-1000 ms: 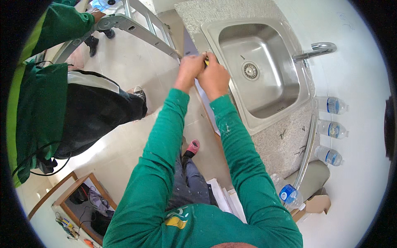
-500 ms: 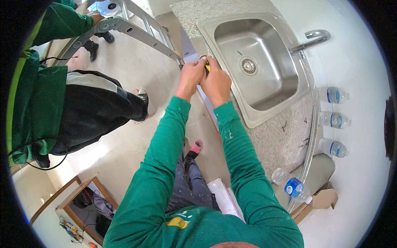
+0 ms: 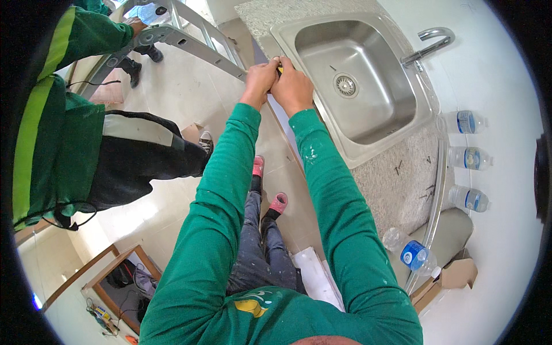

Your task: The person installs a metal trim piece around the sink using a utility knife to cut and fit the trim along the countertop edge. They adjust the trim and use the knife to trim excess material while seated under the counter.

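My left hand [image 3: 260,80] and my right hand [image 3: 292,87] are pressed together at the left edge of the steel sink [image 3: 339,156]. Both are closed, with thumbs side by side, on a small yellow and dark object [image 3: 280,70]. Fingers hide most of it, so its kind cannot be made out. Inside the sink are a drain strainer [image 3: 345,85] and a small dark sliver. A curved chrome faucet [image 3: 428,47] rises at the sink's right side.
Dark clips or screws [image 3: 398,167] lie on the speckled countertop [image 3: 382,195]. Several plastic bottles [image 3: 471,158] line the right; another bottle [image 3: 418,257] lies nearer. A person in a green sleeve [image 3: 95,31] touches a metal ladder [image 3: 190,43] at left. An open wooden cabinet [image 3: 123,276] is at lower left.
My joined hands have shifted slightly left and up along the sink's edge, still closed together. The person at left has moved a little to the right in view.
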### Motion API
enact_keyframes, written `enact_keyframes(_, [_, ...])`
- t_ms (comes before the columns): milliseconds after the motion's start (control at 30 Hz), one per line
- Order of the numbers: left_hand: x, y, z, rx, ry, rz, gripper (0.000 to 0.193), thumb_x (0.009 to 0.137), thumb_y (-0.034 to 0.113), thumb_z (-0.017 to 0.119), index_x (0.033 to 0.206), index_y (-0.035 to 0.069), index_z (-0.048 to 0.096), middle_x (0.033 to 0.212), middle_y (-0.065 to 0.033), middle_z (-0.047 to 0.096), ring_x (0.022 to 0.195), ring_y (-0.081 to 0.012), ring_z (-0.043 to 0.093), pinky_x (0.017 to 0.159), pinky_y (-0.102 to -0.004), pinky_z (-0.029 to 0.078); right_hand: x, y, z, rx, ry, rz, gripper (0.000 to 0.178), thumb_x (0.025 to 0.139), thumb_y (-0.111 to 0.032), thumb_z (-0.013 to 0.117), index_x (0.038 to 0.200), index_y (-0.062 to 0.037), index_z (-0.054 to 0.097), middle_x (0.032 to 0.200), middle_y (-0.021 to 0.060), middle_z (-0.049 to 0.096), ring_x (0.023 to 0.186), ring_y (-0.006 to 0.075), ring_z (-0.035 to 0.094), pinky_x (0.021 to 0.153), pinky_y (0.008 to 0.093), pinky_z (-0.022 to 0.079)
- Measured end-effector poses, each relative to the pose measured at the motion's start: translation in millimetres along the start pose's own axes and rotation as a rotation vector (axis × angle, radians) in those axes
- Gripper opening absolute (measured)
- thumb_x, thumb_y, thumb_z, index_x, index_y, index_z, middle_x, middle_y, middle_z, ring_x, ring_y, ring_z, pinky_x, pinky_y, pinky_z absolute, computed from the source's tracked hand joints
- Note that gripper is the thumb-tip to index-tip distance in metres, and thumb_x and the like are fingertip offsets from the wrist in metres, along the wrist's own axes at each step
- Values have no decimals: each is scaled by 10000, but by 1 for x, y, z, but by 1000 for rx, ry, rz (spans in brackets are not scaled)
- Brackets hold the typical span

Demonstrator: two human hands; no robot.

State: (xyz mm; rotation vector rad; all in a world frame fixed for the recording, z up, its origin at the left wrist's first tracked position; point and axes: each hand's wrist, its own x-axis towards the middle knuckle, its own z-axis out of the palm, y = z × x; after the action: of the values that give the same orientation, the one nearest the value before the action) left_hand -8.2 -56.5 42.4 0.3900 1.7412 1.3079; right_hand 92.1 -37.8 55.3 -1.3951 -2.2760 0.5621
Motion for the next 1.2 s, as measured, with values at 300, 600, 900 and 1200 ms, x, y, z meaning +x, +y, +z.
enact_keyframes(300, [20, -20, 0, 8, 34, 25, 431, 1004, 424, 705, 827, 32, 723, 734, -25, 639, 615, -141, 524, 521, -379, 369, -2, -6, 0, -26, 2, 17, 338, 994, -302, 625, 1257, -90, 647, 882, 255, 768, 845, 473, 756, 754, 596, 585])
enact_keyframes(600, [26, -9, -1, 154, 51, 44, 464, 1014, 440, 686, 861, 5, 737, 749, -45, 640, 633, -188, 538, 539, -391, 389, 0, -4, -4, 13, -18, 6, 341, 969, -273, 637, 1261, -97, 649, 939, 258, 775, 915, 466, 758, 816, 592, 581])
enact_keyframes(900, [9, -13, -1, 97, -4, 58, 528, 1006, 488, 674, 877, -17, 759, 756, -84, 688, 672, -223, 619, 552, -424, 462, -7, 3, -2, 7, -27, 28, 428, 966, -321, 668, 1352, -140, 632, 964, 260, 774, 934, 484, 748, 814, 603, 572])
enact_keyframes(1200, [23, -7, 1, 281, 47, 46, 518, 985, 476, 676, 926, -26, 788, 794, -124, 725, 673, -223, 643, 585, -433, 489, 2, 1, 0, 7, -8, 44, 377, 962, -313, 672, 1305, -155, 666, 948, 235, 781, 902, 464, 755, 779, 581, 581])
